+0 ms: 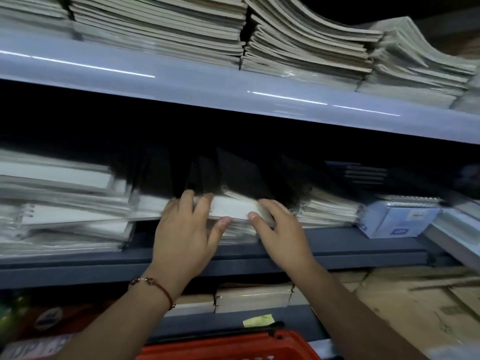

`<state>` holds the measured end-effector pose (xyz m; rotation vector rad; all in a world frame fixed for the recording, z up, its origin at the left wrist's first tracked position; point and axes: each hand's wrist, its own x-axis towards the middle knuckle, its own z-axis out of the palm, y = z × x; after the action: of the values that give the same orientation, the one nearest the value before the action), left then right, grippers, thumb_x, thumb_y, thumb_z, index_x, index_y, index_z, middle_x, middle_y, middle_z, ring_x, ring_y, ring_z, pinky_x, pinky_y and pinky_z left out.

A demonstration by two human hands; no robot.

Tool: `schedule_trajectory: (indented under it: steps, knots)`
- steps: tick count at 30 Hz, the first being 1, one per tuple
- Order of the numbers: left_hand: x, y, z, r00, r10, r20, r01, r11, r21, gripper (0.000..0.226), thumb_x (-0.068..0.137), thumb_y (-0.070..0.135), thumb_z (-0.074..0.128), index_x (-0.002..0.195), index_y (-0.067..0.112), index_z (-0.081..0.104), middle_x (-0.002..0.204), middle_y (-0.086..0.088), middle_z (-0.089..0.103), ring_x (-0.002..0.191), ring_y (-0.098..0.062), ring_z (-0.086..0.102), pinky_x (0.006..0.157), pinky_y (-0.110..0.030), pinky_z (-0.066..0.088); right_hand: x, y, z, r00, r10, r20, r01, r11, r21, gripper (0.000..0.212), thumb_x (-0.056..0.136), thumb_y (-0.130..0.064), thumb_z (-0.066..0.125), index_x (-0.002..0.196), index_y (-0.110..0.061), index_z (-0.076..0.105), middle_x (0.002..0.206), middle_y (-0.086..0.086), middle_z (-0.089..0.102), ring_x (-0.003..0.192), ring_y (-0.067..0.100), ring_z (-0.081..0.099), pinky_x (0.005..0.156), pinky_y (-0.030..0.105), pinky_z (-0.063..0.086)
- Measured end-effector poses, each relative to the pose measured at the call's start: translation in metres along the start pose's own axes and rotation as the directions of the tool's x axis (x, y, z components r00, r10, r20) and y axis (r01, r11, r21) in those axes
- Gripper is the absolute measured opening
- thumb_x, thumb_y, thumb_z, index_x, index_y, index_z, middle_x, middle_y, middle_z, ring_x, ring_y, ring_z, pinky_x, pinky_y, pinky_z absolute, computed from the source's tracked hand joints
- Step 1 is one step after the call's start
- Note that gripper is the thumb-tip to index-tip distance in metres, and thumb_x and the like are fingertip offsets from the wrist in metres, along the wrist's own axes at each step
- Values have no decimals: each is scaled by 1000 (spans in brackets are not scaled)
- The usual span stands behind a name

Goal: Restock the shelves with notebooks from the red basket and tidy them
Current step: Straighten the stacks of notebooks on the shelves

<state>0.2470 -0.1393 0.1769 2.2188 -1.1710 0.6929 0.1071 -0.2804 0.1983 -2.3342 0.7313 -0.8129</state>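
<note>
Fingers of left hand (188, 224) and right hand (279, 229) curl round a notebook stack (233, 210) on the middle shelf (337, 245) — thumbs pinching its front edge. Leaning dark notebooks (233, 172) crowd behind, wrapped piles (65, 209) at left; red basket (233, 346) sits below.

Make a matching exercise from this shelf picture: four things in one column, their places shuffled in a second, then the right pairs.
Things:
1. red basket
2. blue box
3. hands, left and right
4. curved notebook stacks

Places:
A. top shelf
B. middle shelf, far right
C. bottom edge, below the shelves
D. on the middle notebook stack

Pairs: 1-C, 2-B, 3-D, 4-A
</note>
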Motion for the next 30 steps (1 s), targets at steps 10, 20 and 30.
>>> schedule_trajectory:
  steps: [10, 20, 30]
  knots:
    - [-2, -2, 0, 999, 9, -42, -12, 998, -59, 67, 97, 63, 36, 138, 10, 45, 117, -13, 57, 95, -32, 61, 87, -49, 54, -27, -4, 14, 978, -148, -150, 148, 989, -14, 41, 93, -29, 62, 134, -27, 58, 133, -25, 49, 128, -6, 40, 110, 24, 34]
    - [-5, 1, 3, 998, -20, -60, 14, 996, -92, 55, 100, 55, 30, 141, 20, 41, 125, -8, 53, 101, -29, 60, 82, -43, 53, -33, 5, 16, 961, -261, -96, 268, 961, 73, 44, 94, -28, 63, 137, -34, 54, 144, -23, 46, 137, -8, 30, 114, 19, 25]
    - [-7, 16, 6, 985, -111, -133, 75, 965, -250, 44, 105, 40, 35, 144, 19, 38, 135, -1, 46, 112, -22, 53, 90, -38, 49, -21, 10, 15, 981, 177, 79, -185, 728, 660, 67, 97, -47, 53, 155, -40, 20, 142, -25, 32, 130, -3, 33, 104, 24, 29]
